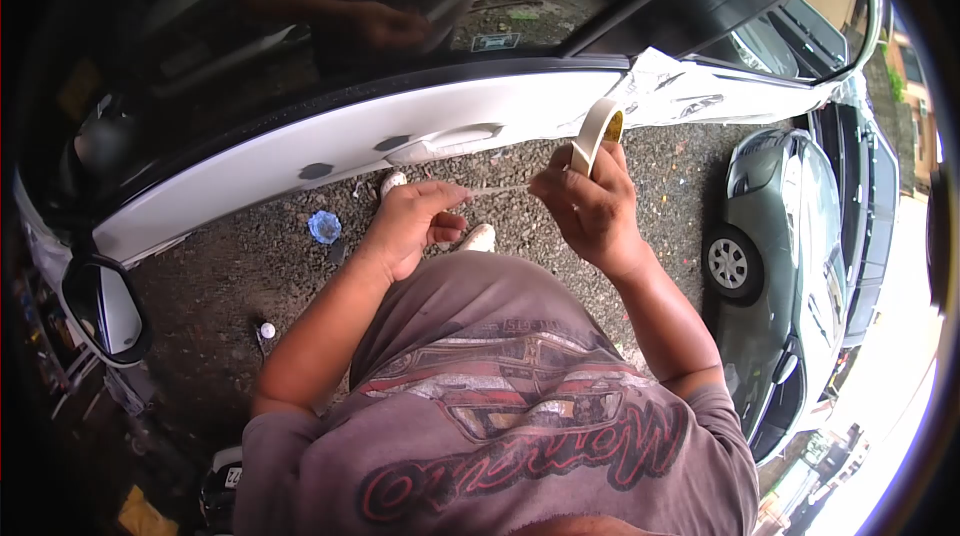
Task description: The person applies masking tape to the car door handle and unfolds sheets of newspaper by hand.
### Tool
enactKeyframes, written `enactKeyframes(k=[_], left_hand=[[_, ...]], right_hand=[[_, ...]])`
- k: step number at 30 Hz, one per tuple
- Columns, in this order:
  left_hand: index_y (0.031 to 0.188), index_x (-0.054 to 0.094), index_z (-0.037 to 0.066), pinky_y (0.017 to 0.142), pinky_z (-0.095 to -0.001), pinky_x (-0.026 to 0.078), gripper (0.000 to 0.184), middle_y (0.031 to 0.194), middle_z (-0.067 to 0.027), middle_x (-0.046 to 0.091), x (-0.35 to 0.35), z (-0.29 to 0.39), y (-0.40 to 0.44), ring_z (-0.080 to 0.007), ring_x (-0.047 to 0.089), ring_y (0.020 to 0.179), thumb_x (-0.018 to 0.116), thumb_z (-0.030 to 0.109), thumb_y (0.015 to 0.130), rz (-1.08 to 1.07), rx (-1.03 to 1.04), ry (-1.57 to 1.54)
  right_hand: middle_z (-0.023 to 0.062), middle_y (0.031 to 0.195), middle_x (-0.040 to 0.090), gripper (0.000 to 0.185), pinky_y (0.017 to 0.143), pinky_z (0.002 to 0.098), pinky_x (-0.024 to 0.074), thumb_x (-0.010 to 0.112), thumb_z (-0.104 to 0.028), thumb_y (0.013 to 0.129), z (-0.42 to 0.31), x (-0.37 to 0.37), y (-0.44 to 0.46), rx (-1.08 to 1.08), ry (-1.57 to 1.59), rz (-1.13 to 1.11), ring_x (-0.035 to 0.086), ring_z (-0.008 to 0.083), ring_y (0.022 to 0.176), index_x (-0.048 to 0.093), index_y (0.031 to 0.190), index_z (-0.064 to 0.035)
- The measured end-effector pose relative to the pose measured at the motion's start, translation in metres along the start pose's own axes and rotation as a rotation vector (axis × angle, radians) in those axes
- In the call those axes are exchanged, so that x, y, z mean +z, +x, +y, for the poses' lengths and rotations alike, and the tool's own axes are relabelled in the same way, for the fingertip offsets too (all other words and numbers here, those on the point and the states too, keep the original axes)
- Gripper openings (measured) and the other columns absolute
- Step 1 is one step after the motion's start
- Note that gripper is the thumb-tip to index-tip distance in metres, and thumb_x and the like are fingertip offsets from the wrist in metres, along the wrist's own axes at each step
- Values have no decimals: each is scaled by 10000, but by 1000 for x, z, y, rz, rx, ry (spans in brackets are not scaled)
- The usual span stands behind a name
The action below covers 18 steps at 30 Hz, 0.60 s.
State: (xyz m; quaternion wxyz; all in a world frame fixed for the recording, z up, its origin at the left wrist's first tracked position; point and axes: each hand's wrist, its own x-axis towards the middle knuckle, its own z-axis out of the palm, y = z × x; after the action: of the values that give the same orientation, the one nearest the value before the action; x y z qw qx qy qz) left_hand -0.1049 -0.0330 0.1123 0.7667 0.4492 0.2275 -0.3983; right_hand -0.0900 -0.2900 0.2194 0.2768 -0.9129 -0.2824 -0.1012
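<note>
Near the edge of the white car (330, 143), over bumpy, open ground (668, 206), the right hand (597, 198) holds a round tape roll (597, 136); the left hand (415, 223) pinches its strip (498, 192).

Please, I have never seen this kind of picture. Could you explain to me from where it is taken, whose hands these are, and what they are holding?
There is no machine here. This one picture comes from a camera worn on a person's head, looking down, so their shirt fills the lower part. The edges look curved.

The right hand holds a roll of pale tape. A thin strip runs from it towards the fingertips of the left hand, which seem to pinch its end.

Ahead is a white car door with a dark window above it. On the stony ground lies a crumpled blue thing. To the right stands a grey car.
</note>
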Motion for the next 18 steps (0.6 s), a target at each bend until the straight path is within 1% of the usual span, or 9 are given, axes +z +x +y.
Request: enactKeyframes(k=[1,3,4,7,8,12,13,15,18], left_hand=[[1188,770,27,685,-259,579,242,995,-19,738,-6,-8,6,-108,697,798,728,216,1043,-4,-3,-7],[1259,752,35,689,-252,570,278,1010,-3,720,-19,-27,20,-103,693,805,712,212,1049,108,-42,-26],[1376,678,7,704,-289,598,407,1071,-46,707,-31,-38,31,-154,701,837,727,219,1032,72,-47,-40],[1431,640,16,711,-295,594,441,1065,-38,676,-44,-61,57,-145,679,832,713,197,1035,-30,-5,-121],[1479,594,24,735,-294,591,489,1070,-31,648,-45,-66,67,-139,666,857,714,173,1029,-66,37,-167],[1531,556,35,768,-299,581,542,1108,-20,644,-38,-84,105,-135,661,910,709,115,1017,-97,147,-302],[1531,556,35,768,-299,581,542,1108,-20,644,-34,-88,111,-135,661,910,709,115,1017,-102,137,-312],[1535,559,34,771,-313,577,541,1128,-20,644,-27,-93,122,-140,660,890,699,103,1018,-140,269,-401],[1531,570,25,784,-330,580,539,1205,-53,676,-23,-102,133,-142,660,871,699,99,1013,-132,350,-423]], right_hand=[[-3,975,696,212,850,407,483,879,-51,784,6,5,2,53,-30,23,658,243,925,774,946,-137],[14,967,695,171,811,407,510,883,-76,810,15,7,15,104,-82,57,641,264,909,785,941,-126],[15,960,691,171,818,411,509,884,-83,812,18,7,22,120,-114,45,636,269,904,787,944,-128],[19,950,682,176,827,414,499,888,-92,806,24,16,36,137,-189,14,627,274,897,789,946,-131],[21,945,678,182,828,412,490,890,-93,799,26,20,40,125,-224,2,624,275,895,790,946,-132],[28,937,671,231,820,403,449,893,-66,757,30,40,48,50,-273,-18,611,260,857,783,951,-129],[28,937,671,231,820,403,449,893,-66,757,32,44,48,54,-278,-30,611,260,857,783,951,-129],[42,943,676,257,824,405,446,890,-57,745,31,51,48,-22,-344,-24,616,260,825,774,966,-118],[49,961,679,270,829,400,440,888,-60,736,35,61,42,-52,-358,-13,632,252,821,768,969,-125]])
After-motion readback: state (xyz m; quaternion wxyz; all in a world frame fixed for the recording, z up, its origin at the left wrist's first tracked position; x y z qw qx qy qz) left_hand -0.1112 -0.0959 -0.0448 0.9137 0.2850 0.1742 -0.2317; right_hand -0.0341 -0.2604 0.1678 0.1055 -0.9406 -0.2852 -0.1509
